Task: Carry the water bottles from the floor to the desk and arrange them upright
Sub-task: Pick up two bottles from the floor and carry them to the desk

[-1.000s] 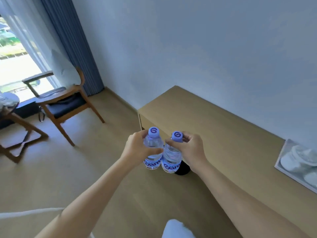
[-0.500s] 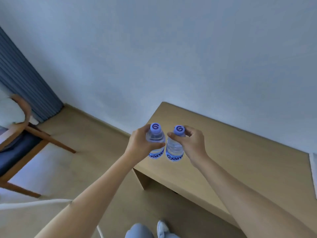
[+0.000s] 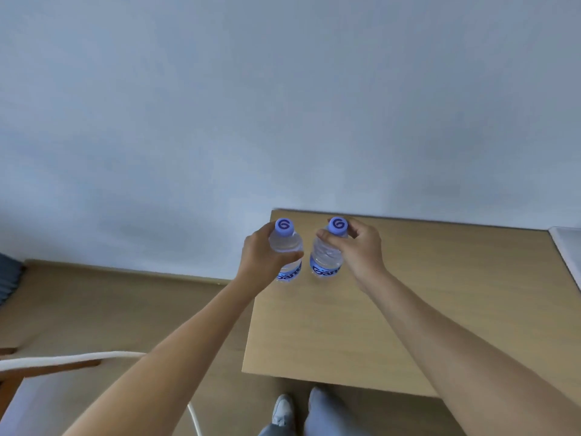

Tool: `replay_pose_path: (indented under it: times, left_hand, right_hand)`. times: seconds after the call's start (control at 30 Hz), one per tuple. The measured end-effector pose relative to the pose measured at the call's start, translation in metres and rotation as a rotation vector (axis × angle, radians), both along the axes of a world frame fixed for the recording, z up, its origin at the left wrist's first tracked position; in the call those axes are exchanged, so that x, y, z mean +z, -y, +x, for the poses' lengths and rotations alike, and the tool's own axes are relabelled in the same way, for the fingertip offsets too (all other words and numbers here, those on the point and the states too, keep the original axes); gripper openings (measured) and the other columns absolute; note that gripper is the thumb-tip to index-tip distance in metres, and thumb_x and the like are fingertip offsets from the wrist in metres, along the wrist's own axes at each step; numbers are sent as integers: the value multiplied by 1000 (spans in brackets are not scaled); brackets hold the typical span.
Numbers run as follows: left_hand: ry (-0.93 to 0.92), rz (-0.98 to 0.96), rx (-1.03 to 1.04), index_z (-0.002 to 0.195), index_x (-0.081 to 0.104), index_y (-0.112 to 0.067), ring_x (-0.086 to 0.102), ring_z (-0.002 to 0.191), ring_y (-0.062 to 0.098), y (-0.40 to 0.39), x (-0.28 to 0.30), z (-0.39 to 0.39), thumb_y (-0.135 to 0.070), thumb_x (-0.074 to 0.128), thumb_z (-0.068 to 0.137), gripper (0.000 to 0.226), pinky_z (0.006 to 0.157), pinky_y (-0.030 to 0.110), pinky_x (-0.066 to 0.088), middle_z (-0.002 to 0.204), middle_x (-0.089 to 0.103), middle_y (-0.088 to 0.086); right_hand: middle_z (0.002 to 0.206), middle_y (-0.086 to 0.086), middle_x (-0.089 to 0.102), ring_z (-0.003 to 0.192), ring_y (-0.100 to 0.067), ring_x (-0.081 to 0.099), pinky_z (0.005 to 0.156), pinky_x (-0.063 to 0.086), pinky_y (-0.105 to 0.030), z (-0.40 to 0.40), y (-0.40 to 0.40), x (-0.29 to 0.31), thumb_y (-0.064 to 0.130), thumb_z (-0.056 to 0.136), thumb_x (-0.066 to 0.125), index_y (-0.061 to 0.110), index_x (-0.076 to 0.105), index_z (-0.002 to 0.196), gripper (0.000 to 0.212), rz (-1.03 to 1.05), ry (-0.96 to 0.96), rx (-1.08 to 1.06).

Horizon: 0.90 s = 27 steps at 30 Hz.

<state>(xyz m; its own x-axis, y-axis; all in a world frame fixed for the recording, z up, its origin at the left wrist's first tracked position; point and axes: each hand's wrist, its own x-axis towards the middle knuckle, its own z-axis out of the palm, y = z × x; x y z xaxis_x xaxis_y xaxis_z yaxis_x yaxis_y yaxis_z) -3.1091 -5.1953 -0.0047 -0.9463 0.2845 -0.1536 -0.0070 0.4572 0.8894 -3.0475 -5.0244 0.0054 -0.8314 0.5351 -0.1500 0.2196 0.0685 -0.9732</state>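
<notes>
Two small clear water bottles with purple caps and blue labels stand upright side by side over the far left corner of the light wooden desk [image 3: 393,309]. My left hand [image 3: 261,259] wraps around the shoulder of the left bottle [image 3: 287,247]. My right hand [image 3: 361,250] grips the right bottle [image 3: 327,253] at its neck, just under the cap. The bottoms of both bottles sit at or just above the desk top; I cannot tell if they touch it.
A pale wall rises right behind the desk. A white flat object [image 3: 569,247] lies at the desk's right edge. Wooden floor [image 3: 110,303] stretches to the left, with a white rail [image 3: 69,361] at lower left. My feet [image 3: 298,410] stand at the desk's near edge.
Both hands carried the bottles from over the floor onto the desk's far left corner, and the bottles moved slightly apart. My view turned right, so the chair and curtain have left the frame.
</notes>
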Motion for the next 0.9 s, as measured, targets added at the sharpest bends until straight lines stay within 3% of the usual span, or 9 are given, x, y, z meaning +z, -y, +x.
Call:
replay_pose_path:
  times: [0.1, 0.2, 0.3, 0.47, 0.6, 0.73, 0.9]
  left_hand:
    - [18, 20, -27, 83, 64, -33, 59, 63, -7, -12, -5, -22, -25, 82, 60, 30, 54, 7, 44, 72, 66, -19]
    - [25, 27, -52, 94, 65, -28, 61, 68, -4, -24, -11, -41, -24, 84, 63, 37, 56, 6, 43, 79, 67, -15]
    - [30, 27, -61, 102, 64, -25, 64, 77, 4, -35, -15, -57, -24, 84, 64, 43, 62, 13, 46, 90, 69, -8]
    - [-10, 44, -43, 84, 62, -30, 61, 68, 6, -51, -19, -81, -23, 80, 66, 26, 64, 26, 52, 80, 68, -8]
    - [-28, 55, -20, 80, 61, -43, 61, 69, -1, -57, -23, -99, -20, 82, 68, 33, 61, 17, 49, 81, 68, -17]
    - [-17, 64, 2, 84, 61, -38, 62, 70, -4, -59, -28, -111, -20, 83, 68, 33, 60, 9, 48, 80, 68, -22]
    - [-14, 85, 26, 87, 60, -41, 62, 72, -11, -63, -30, -123, -16, 84, 66, 41, 59, 3, 44, 79, 68, -28]
  right_hand:
    - [90, -20, 73, 79, -18, 62, 84, 54, -46, -15, -5, -4, 18, 72, 85, 1, 71, 86, 26, -15, 3, -20]
    - [90, -12, 74, 81, -15, 64, 84, 54, -40, -31, -11, -9, 17, 71, 85, 5, 72, 87, 24, -18, 18, -34]
    - [87, 2, 73, 83, -10, 65, 82, 52, -29, -49, -18, -15, 14, 69, 86, 17, 72, 88, 24, -24, 15, -45]
    - [104, 0, 61, 92, -7, 61, 76, 42, -3, -81, -29, -26, 15, 67, 87, 16, 73, 93, 30, 123, 11, -52]
    - [101, 5, 49, 91, 1, 56, 71, 41, 0, -102, -35, -33, 21, 67, 88, 19, 73, 95, 32, 113, 22, -68]
    - [98, 10, 46, 88, 13, 52, 73, 40, 0, -117, -35, -35, 23, 68, 87, 26, 71, 91, 28, 138, 2, -57]
    - [95, 13, 44, 89, 6, 52, 74, 38, 1, -132, -34, -39, 23, 69, 87, 20, 72, 95, 30, 152, -8, -92]
